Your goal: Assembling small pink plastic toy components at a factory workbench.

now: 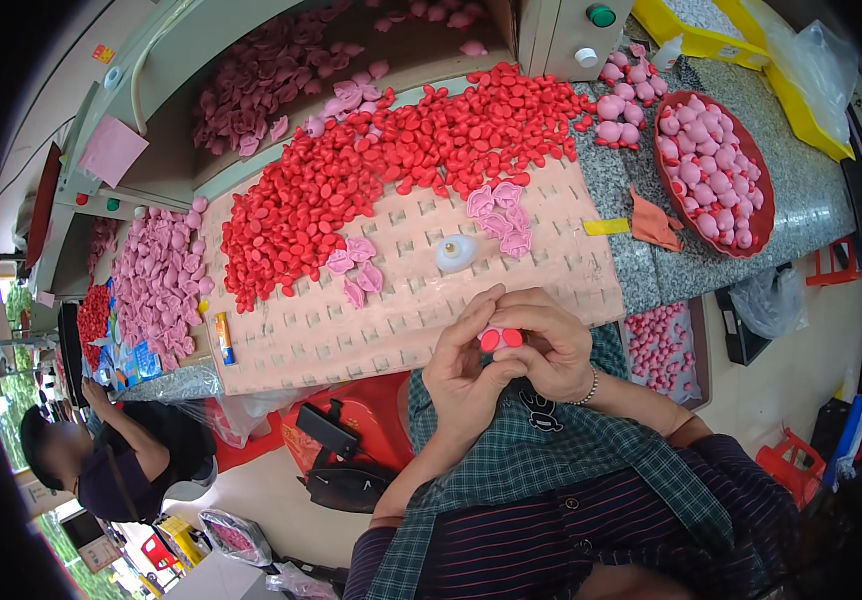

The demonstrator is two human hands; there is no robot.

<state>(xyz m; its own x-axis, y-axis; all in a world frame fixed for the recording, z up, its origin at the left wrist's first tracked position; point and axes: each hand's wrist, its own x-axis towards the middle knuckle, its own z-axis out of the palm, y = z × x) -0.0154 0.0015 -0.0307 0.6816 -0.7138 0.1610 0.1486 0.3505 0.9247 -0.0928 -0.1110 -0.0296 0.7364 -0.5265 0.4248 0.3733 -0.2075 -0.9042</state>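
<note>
Between the fingertips of both hands, close to the front edge of the table, is a small pink figure with two red ovals [501, 339] facing up. My left hand [459, 372] grips it from the left, and my right hand [554, 352] closes round it from the right; the fingers hide most of its pink body. Just beyond my hands stands a white dispenser bottle [455, 253] with a brass tip. Pink hollow shells [502, 217] lie to its right, and a few more pink shells [356, 268] to its left. A large heap of red oval pieces [381, 160] spreads behind them.
A red bowl [663, 170] of pink figures stands at the right, near an orange cloth [655, 222]. More pink shells [156, 280] are piled at the left, by a small glue tube [224, 338]. Another person [131, 460] works at the far left. A red stool [351, 420] stands below.
</note>
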